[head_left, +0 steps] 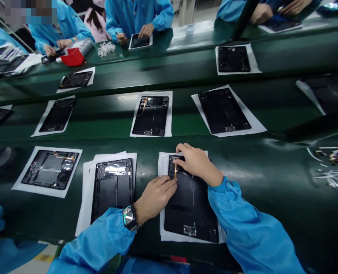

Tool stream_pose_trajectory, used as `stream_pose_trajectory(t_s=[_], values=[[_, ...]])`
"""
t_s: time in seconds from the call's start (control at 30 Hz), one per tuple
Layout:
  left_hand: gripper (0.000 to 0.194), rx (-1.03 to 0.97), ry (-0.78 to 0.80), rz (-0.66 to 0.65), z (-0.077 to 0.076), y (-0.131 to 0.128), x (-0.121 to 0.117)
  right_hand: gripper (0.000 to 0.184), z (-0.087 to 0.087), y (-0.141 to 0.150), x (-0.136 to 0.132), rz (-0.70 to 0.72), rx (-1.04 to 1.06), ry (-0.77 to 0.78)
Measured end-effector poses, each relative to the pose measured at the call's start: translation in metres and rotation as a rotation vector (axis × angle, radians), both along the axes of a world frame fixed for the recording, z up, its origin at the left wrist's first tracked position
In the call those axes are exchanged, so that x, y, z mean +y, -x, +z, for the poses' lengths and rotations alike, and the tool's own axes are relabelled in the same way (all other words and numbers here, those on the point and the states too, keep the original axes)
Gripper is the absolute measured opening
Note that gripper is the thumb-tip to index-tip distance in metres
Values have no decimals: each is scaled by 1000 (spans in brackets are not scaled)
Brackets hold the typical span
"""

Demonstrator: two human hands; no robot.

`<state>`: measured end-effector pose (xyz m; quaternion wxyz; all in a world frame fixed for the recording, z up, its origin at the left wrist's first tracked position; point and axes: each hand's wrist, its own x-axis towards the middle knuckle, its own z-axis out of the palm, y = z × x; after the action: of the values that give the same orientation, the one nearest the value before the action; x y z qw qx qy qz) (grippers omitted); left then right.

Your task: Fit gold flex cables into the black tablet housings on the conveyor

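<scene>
A black tablet back housing [191, 209] lies on white sheets in front of me. A thin orange flex cable [175, 171] runs down its upper left part. My left hand [157, 196], wearing a watch, reaches in from the left with fingers together, the tips on the cable's lower end. Bent over the housing's top edge, my right hand [195, 163] is closed with its thumb at the cable's upper end; its fingertips are partly hidden. Left of these, a second tablet housing [111, 194] rests on white sheets, partly covered by my left sleeve.
Farther left sits another housing [47, 171] beside a round black object [2, 158]. More housings on paper, such as one with orange cable [151, 118], line the green conveyor [114, 125]. Loose cables [337, 156] lie right. Across, co-workers in blue work near a red bin [72, 57].
</scene>
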<state>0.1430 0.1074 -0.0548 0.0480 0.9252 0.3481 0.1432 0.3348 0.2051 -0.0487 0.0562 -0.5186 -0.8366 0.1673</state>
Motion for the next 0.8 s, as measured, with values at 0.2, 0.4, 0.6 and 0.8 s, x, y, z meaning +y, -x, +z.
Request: stream_pose_trajectory(t_s=[0.2, 0.4, 0.6, 0.8], values=[[19, 43, 16, -12, 1, -2, -3, 27, 1, 1, 0, -5, -6, 7], [24, -90, 141, 1, 6, 3, 4, 24, 4, 2, -2, -22, -27, 6], [27, -54, 153, 6, 9, 11, 13, 25, 30, -13, -9, 13, 131, 76], [30, 106, 167, -43, 21, 11, 8, 20, 83, -34, -31, -59, 230, 81]])
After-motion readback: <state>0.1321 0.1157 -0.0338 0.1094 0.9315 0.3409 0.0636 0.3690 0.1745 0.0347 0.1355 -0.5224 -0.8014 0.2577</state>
